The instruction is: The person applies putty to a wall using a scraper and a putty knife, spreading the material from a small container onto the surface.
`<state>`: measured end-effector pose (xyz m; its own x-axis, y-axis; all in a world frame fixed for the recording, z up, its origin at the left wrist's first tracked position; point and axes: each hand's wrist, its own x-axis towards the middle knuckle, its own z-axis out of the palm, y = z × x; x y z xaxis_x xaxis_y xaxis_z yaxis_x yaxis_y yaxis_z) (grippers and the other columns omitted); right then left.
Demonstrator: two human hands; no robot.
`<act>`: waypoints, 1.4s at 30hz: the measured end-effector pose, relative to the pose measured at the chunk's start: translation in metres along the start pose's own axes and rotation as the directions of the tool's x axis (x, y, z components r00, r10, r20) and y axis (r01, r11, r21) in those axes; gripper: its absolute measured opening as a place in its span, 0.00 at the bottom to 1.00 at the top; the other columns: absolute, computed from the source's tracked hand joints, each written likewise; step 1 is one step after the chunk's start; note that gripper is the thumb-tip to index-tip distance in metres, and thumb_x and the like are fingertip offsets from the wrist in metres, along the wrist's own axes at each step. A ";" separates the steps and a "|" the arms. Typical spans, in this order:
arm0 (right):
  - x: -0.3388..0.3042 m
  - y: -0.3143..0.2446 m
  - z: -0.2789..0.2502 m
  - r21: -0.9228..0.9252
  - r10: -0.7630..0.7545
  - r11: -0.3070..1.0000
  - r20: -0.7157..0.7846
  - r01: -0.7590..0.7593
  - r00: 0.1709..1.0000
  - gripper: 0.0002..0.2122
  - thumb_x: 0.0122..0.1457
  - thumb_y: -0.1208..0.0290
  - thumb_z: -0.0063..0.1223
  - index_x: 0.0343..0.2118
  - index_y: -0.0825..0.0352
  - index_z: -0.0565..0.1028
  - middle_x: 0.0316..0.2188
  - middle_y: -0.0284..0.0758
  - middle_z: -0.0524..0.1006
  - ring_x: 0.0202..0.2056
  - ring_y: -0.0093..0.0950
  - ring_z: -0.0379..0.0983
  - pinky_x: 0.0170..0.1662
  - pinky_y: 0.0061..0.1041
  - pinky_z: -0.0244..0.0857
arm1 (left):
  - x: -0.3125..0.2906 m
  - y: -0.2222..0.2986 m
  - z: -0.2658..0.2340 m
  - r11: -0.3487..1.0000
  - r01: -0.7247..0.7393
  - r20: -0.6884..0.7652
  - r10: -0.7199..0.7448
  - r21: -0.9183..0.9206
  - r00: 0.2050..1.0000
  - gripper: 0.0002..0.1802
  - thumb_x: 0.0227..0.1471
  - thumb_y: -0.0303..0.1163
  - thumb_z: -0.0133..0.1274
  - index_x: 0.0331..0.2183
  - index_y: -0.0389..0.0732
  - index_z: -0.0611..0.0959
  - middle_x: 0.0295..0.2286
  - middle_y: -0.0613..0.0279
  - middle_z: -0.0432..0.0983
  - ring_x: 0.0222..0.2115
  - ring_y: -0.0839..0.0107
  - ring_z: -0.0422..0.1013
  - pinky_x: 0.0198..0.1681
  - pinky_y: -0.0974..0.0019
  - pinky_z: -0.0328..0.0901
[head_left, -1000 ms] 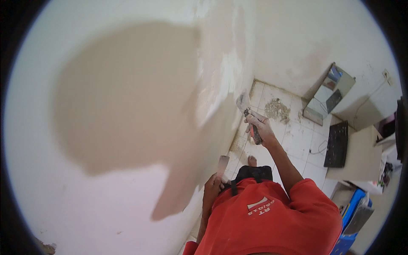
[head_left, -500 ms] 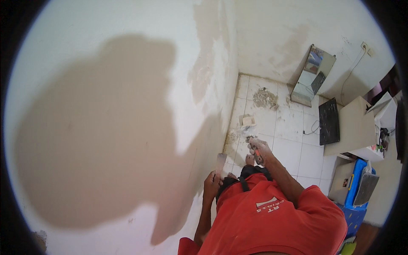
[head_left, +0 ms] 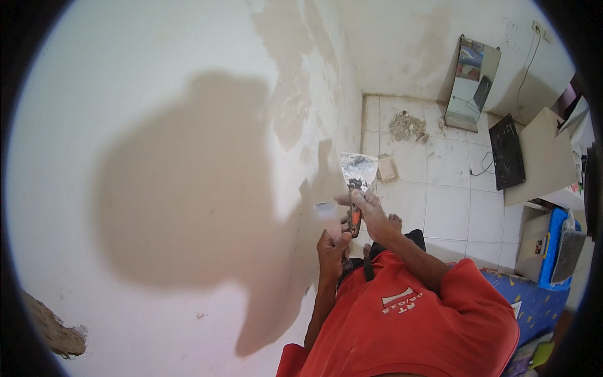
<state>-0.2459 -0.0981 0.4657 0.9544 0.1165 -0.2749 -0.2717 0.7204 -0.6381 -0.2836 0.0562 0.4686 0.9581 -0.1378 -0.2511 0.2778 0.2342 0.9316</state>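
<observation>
My right hand (head_left: 375, 218) is closed around the black and orange handle of a putty knife (head_left: 360, 167). Its wide metal blade points away from me and has pale and dark smears on it. Close beside it, my left hand (head_left: 330, 249) grips the lower end of a flat, thin scraper (head_left: 326, 224), which is partly light-coloured at its far end. Both tools stand near the white wall (head_left: 163, 327) on my left, and I see no contact with it. Whitish dust coats the fingers of my right hand.
Beyond the knife, a small beige tray (head_left: 389, 169) sits on the tiled floor (head_left: 446, 210). Rubble (head_left: 408, 127) is heaped near the corner. A mirror (head_left: 471, 85) leans on the far wall. To the right are a black panel (head_left: 506, 152) and a blue-edged box (head_left: 556, 248).
My right hand has brought the putty knife round and left, its blade now facing away beside the scraper. My left hand has moved slightly right. The view has shifted.
</observation>
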 end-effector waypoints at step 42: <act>0.117 -0.043 0.093 -0.557 -0.356 0.659 0.360 0.505 0.862 0.39 0.60 0.80 0.40 0.69 0.63 0.32 0.22 0.31 0.66 0.23 0.23 0.63 0.33 0.28 0.65 | -0.002 -0.077 -0.034 0.920 0.187 -0.060 -0.177 0.343 0.982 0.12 0.53 0.32 0.58 0.38 0.36 0.79 0.32 0.61 0.80 0.31 0.75 0.72 0.39 0.70 0.67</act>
<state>-0.1113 -0.0519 0.5281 0.9643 0.0903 0.2490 0.2336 0.1527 -0.9603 -0.3049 0.0712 0.3882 0.8961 -0.1191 -0.4275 0.4111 -0.1404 0.9007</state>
